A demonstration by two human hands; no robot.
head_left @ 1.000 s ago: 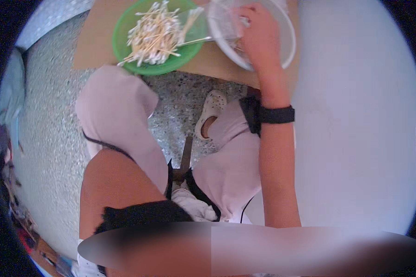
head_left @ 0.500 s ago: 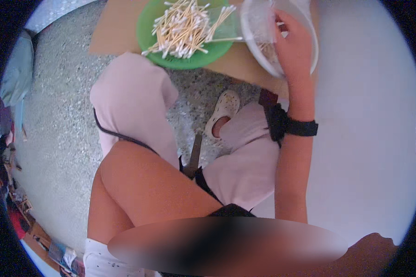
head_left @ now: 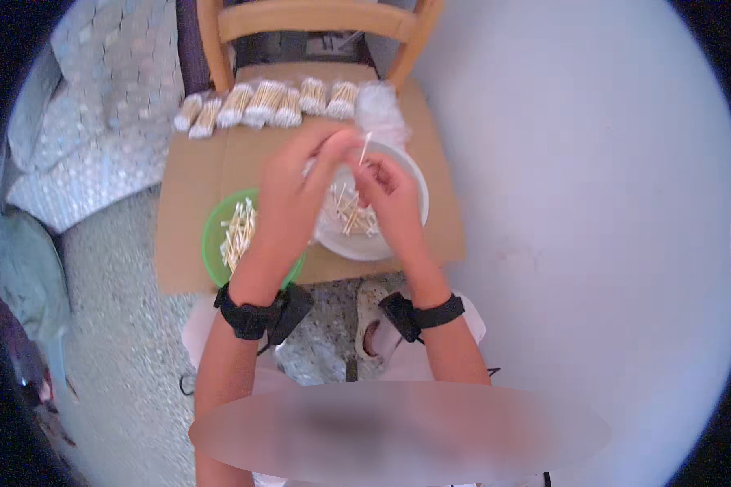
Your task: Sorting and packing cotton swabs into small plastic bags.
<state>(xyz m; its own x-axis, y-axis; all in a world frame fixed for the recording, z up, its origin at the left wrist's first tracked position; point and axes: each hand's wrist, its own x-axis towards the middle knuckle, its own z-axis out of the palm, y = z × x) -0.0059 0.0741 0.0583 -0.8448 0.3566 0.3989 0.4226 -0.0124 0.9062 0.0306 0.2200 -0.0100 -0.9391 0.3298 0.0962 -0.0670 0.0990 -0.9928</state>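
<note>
My left hand (head_left: 300, 183) is raised over the gap between a green bowl (head_left: 209, 247) and a white bowl (head_left: 421, 191). Its fingers curl inward, slightly blurred, and what they hold is hidden. Above the white bowl, my right hand (head_left: 394, 199) has its fingers closed in a pinch on a single cotton swab (head_left: 365, 148), which points upward beside the left fingertips. Loose cotton swabs (head_left: 240, 231) heap up in the green bowl, partly covered by my left wrist. More loose swabs (head_left: 349, 213) lie in the white bowl.
Both bowls rest on a cardboard sheet (head_left: 179, 187) on a wooden chair (head_left: 317, 18). Several clear packs of swabs (head_left: 266, 101) line its back, beside crumpled clear plastic (head_left: 380, 112). A pale wall (head_left: 577, 203) rises at right; a silvery quilted sheet (head_left: 97, 154) lies at left.
The view has shifted, bringing the chair back and packs into sight. My left hand has come up from low by my lap to the bowls. My right hand has lifted out of the white bowl.
</note>
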